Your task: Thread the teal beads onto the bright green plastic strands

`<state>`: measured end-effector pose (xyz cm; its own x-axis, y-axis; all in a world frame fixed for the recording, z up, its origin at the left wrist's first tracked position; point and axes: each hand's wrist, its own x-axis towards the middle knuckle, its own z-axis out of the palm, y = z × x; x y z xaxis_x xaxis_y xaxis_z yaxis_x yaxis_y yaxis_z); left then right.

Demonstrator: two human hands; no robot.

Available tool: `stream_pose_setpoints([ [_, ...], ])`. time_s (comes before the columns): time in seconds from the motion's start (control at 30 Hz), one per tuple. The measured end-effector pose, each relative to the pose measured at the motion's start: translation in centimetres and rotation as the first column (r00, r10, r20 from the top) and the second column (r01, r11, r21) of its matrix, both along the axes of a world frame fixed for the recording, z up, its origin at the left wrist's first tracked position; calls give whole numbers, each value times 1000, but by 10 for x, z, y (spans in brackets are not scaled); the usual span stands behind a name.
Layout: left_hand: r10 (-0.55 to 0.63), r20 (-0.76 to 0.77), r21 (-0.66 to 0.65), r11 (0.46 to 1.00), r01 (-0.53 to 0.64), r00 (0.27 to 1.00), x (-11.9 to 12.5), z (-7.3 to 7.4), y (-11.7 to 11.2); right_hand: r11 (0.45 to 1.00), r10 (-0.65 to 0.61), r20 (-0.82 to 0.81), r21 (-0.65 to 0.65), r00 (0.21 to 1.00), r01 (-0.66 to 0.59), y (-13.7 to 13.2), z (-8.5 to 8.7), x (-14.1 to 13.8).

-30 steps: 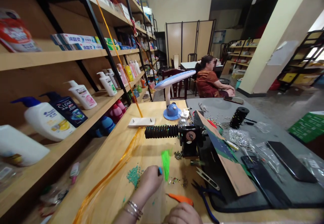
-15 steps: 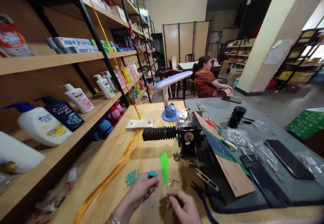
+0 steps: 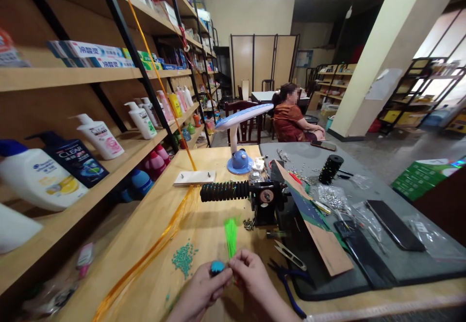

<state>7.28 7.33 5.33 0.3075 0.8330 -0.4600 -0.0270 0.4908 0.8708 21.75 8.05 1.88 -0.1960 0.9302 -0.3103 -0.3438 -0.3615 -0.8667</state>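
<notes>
My left hand point(image 3: 206, 285) is closed in a pinch. At its index finger shows a small bright-blue thing point(image 3: 217, 266); whether it is held or worn there I cannot tell. My right hand point(image 3: 255, 271) is closed too, thumb and index fingertip pressed together against the left fingertips. What lies between the fingers is too small to make out. Just beyond the hands, a fan of bright green thin strands point(image 3: 230, 234) lies on the wooden table, its narrow end reaching the right fingers. Left of it is a scatter of small teal beads point(image 3: 183, 259).
A black winding device point(image 3: 267, 196) with a ribbed roller stands beyond. Thread snips point(image 3: 290, 255) and blue-handled pliers point(image 3: 289, 283) lie at right, beside a cardboard strip point(image 3: 327, 249). Orange threads point(image 3: 145, 259) run along the left. A lamp point(image 3: 238, 159) stands behind; a person sits farther off.
My right hand has moved up and left from the table to meet my left hand, and its fingers have closed into a pinch. The whole view has shifted slightly.
</notes>
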Motion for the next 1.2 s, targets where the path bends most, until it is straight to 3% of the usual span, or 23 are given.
stream_pose_setpoints([
  [0.13,-46,-2,4,999,46,999,1,3,1,999,30,58,-13,998,-29,2,6,4],
  [0.4,-24,-94,95,995,33,995,1,-16,3,1000,19,94,-7,995,-19,5,-1,2],
  [0.63,10,35,-32,999,-9,999,4,-16,2,999,47,148,13,988,-50,2,9,5],
  [0.7,89,72,-76,994,-83,993,5,-19,3,995,11,237,98,972,-35,1,18,19],
  [0.77,152,110,-129,982,-138,982,5,-18,2,963,-125,411,270,903,11,-3,25,42],
  [0.83,202,146,-161,971,-179,968,6,-11,0,903,-288,624,430,726,-11,-11,28,70],
  [0.9,279,180,-131,957,-258,943,7,0,-2,870,-351,776,478,524,-124,-22,26,97],
  [0.97,307,186,-141,948,-284,933,7,8,-4,859,-352,851,459,390,-227,-34,20,116],
  [1.1,336,197,-211,932,-295,921,5,5,0,835,-386,885,455,259,-310,-45,6,127],
  [1.2,365,187,-248,916,-315,912,5,-4,5,817,-447,873,487,195,-307,-32,3,121],
])
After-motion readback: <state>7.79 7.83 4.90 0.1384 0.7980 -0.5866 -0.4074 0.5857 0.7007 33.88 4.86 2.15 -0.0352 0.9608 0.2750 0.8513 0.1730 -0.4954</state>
